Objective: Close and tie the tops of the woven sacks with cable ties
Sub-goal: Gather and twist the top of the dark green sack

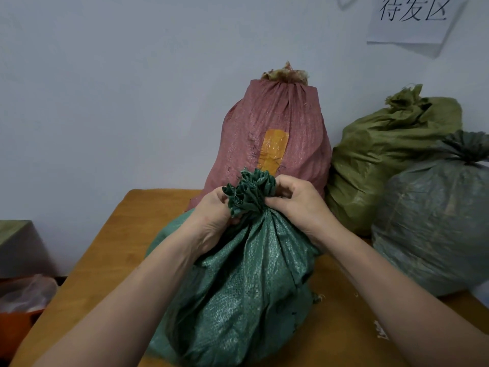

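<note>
Green woven sack (238, 300) stands at the near centre of the wooden surface (105, 260), body bulging, fabric creased toward the top. Both forearms reach in from the near edge. Left hand (211, 218) is curled around the left side of the sack's gathered neck, fingers wrapped into the folds. Right hand (296, 200) grips the right side of the same neck, fingertips pinching the bunched fabric. Ruffled sack mouth (251, 189) sticks up between the two hands. Can't tell if a cable tie is on the neck; the hands cover it.

Just behind, touching or nearly touching the green sack, a tall red sack (275, 133) stands upright, top gathered shut with frayed fibres poking out, and an orange tape patch (272, 152) on its front. Right of it, an olive sack (383, 154) with a bunched top. Nearer at far right, a grey-green sack (439, 234) with its top cinched.

Near left, off the surface, an orange bin (18, 321) with a clear plastic liner. Above it, a grey box (18, 247). On the far wall (132, 75), a paper sign (412, 19) with handwritten characters at top right.
</note>
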